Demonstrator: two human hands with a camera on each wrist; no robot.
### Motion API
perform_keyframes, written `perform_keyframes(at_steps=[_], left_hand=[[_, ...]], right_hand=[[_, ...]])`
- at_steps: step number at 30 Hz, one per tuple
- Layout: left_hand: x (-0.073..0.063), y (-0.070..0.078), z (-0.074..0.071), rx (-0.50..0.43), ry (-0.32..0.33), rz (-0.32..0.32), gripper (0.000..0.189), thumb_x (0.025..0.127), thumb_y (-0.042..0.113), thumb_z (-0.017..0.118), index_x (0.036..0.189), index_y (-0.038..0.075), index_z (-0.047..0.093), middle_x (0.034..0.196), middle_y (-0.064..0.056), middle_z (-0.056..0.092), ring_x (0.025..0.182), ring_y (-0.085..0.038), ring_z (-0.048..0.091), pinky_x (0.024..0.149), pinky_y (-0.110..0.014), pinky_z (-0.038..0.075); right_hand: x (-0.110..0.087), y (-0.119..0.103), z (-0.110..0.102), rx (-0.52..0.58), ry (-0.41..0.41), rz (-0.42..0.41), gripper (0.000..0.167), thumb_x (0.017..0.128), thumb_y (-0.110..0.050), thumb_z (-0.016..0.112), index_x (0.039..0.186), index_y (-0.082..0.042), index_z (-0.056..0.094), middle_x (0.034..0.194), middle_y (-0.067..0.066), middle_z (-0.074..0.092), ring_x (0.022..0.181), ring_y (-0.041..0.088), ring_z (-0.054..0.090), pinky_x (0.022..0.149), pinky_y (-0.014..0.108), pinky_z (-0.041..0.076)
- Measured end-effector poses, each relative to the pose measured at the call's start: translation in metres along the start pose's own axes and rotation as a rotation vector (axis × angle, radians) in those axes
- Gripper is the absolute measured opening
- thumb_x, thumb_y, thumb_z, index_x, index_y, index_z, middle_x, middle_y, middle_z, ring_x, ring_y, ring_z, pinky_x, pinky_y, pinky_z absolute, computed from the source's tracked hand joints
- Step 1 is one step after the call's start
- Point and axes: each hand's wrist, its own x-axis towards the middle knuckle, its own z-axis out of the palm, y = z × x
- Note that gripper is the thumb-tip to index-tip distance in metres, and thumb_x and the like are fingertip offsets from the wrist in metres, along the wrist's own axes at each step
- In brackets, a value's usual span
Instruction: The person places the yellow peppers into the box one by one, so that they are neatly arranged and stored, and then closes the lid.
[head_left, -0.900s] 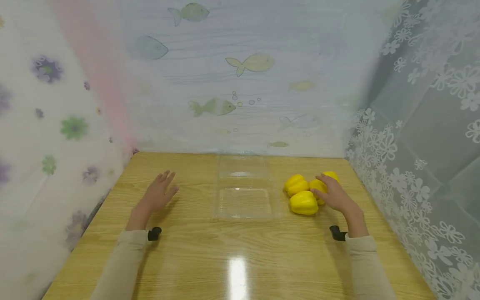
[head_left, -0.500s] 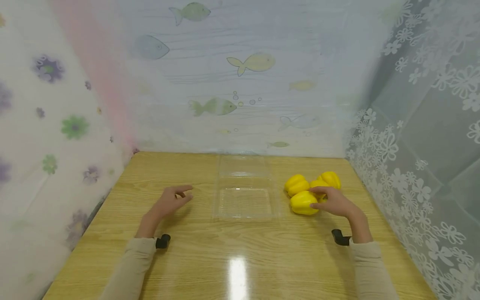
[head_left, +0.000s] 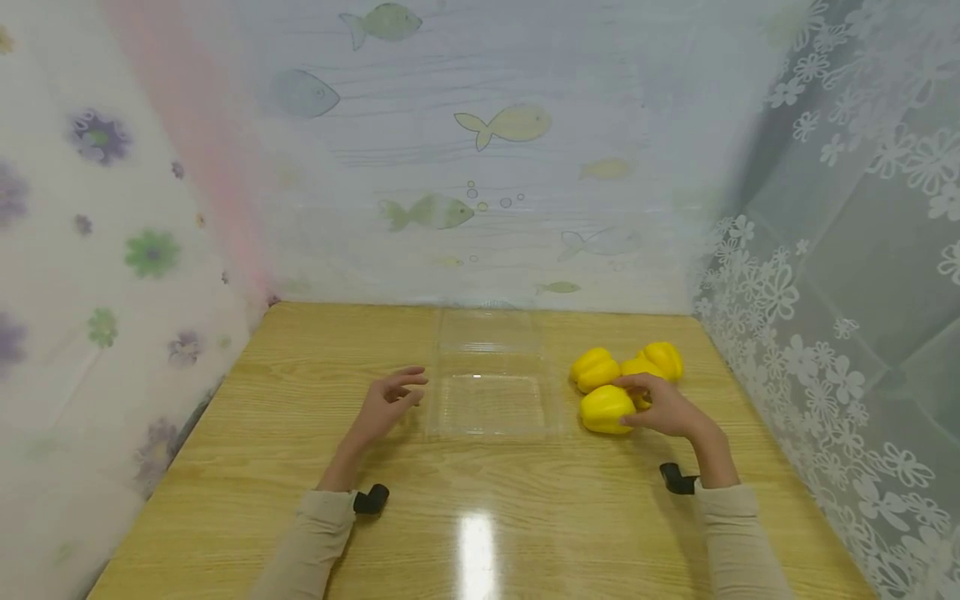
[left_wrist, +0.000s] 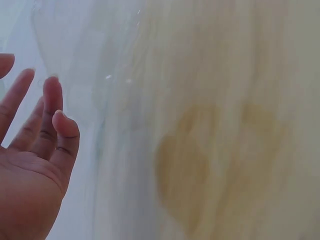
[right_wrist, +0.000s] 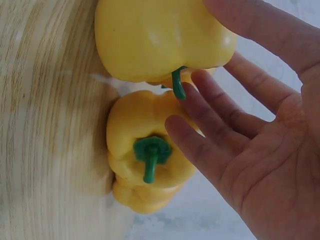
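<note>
My right hand (head_left: 670,408) pinches the nearest yellow bell pepper (head_left: 604,408), thumb at its near side and fingers at its far side. In the right wrist view this bell pepper (right_wrist: 155,40) shows a green stem, and the lower fingers of the hand (right_wrist: 250,135) extend past it. Another yellow bell pepper (right_wrist: 142,117) lies just beyond. Beside the left edge of a clear plastic clamshell box (head_left: 553,408), my left hand (head_left: 382,408) hovers with loosely bent fingers and holds nothing. The left wrist view shows that empty hand (left_wrist: 35,165).
More yellow bell peppers sit behind the gripped one: one at the back left (head_left: 595,369), one at the back right (head_left: 665,360). The box's lid (head_left: 483,329) lies open toward the fish-patterned back curtain (head_left: 495,167). Patterned curtains flank the wooden table (head_left: 420,533).
My left hand has moved right, up to the box. My right hand has come down from above the peppers and closed its fingers around the nearest one, which has tilted slightly.
</note>
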Motion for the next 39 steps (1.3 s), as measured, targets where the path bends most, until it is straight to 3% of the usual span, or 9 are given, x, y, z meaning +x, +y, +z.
perform_keyframes(at_steps=[3,6,11,14,17,20,23,27,39], left_hand=[[0.0,-0.004,0.012,-0.047,0.04,0.011,0.031,0.098,-0.002,0.062,0.124,-0.018,0.061,0.147,-0.033,0.047,0.098,-0.053,0.064,0.082,-0.036,0.059],[-0.001,-0.006,0.023,-0.083,0.096,0.01,0.031,0.097,-0.003,0.063,0.123,-0.019,0.061,0.146,-0.032,0.049,0.094,-0.043,0.066,0.08,-0.025,0.057],[-0.004,-0.003,0.035,-0.162,0.175,-0.001,0.033,0.096,-0.002,0.065,0.122,-0.02,0.06,0.145,-0.03,0.05,0.09,-0.02,0.066,0.08,-0.021,0.056],[-0.005,0.0,0.039,-0.183,0.192,-0.023,0.033,0.095,-0.003,0.065,0.124,-0.019,0.06,0.147,-0.027,0.051,0.09,-0.013,0.064,0.078,-0.021,0.055],[-0.006,-0.002,0.041,-0.196,0.199,-0.037,0.034,0.095,-0.005,0.065,0.126,-0.017,0.06,0.148,-0.023,0.051,0.091,-0.011,0.062,0.075,-0.019,0.054],[-0.009,0.0,0.043,-0.222,0.205,-0.047,0.035,0.095,-0.008,0.063,0.128,-0.018,0.058,0.15,-0.025,0.049,0.093,-0.022,0.064,0.075,-0.018,0.054],[-0.01,-0.001,0.044,-0.235,0.216,-0.042,0.037,0.094,-0.009,0.064,0.13,-0.018,0.057,0.151,-0.026,0.048,0.09,-0.023,0.064,0.074,-0.019,0.054],[-0.01,-0.006,0.044,-0.226,0.232,-0.038,0.039,0.094,-0.005,0.066,0.131,-0.015,0.058,0.151,-0.024,0.048,0.086,-0.012,0.062,0.074,-0.02,0.054],[-0.008,-0.008,0.047,-0.234,0.202,-0.012,0.037,0.092,-0.01,0.065,0.128,-0.018,0.059,0.149,-0.023,0.05,0.088,-0.01,0.061,0.066,-0.017,0.051]], right_hand=[[0.0,-0.001,0.0,0.004,-0.006,0.005,0.055,0.087,-0.009,0.079,0.134,0.009,0.058,0.135,0.029,0.059,0.123,0.051,0.053,0.103,0.067,0.042],[0.0,-0.002,0.001,0.015,-0.01,0.008,0.055,0.087,-0.009,0.079,0.135,0.008,0.058,0.136,0.028,0.058,0.125,0.051,0.052,0.103,0.066,0.042],[0.001,-0.003,0.001,0.039,-0.028,0.002,0.057,0.088,-0.009,0.079,0.138,0.008,0.056,0.139,0.029,0.056,0.13,0.052,0.049,0.105,0.066,0.041],[0.002,-0.003,0.001,0.045,-0.03,0.0,0.058,0.088,-0.009,0.079,0.138,0.008,0.055,0.14,0.029,0.055,0.131,0.051,0.048,0.106,0.066,0.04],[0.002,-0.002,0.001,0.054,-0.033,0.002,0.059,0.088,-0.009,0.078,0.14,0.007,0.054,0.141,0.029,0.055,0.131,0.051,0.049,0.105,0.065,0.041],[0.002,0.001,0.004,0.074,-0.042,0.009,0.061,0.088,-0.007,0.078,0.142,0.007,0.052,0.144,0.029,0.052,0.133,0.052,0.046,0.106,0.064,0.04],[0.001,0.003,0.007,0.093,-0.05,0.005,0.064,0.088,-0.007,0.078,0.144,0.008,0.05,0.147,0.03,0.05,0.136,0.053,0.043,0.108,0.065,0.038],[0.002,0.004,0.008,0.091,-0.043,-0.007,0.065,0.087,-0.009,0.079,0.143,0.009,0.05,0.146,0.03,0.05,0.135,0.053,0.044,0.108,0.065,0.038],[0.003,0.013,0.014,0.075,-0.025,0.054,0.071,0.087,-0.03,0.082,0.144,0.002,0.053,0.145,0.025,0.054,0.13,0.046,0.05,0.103,0.063,0.044]])
